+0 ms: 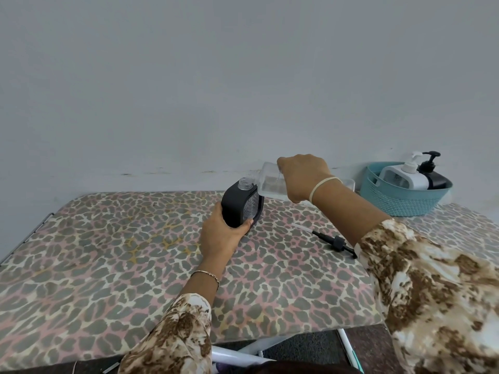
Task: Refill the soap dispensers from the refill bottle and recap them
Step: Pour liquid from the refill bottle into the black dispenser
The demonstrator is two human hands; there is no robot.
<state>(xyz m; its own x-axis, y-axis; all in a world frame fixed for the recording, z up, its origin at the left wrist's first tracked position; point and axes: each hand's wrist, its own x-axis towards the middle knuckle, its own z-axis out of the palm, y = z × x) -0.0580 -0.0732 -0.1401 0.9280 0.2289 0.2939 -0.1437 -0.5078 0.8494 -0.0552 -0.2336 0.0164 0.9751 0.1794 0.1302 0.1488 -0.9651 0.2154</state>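
Uncapped, black soap dispenser (241, 207), clear neck

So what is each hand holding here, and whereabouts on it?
The left hand grips the black dispenser low on its side, near the base. The right hand holds the clear refill bottle around its body, tipped toward the dispenser's open neck.

Home room, leopard-print padded table (135, 265); plain wall (243, 76), basket (399, 201) of dispensers

R grip (302, 179): refill bottle (270, 184); L grip (221, 236): dispenser (237, 205)
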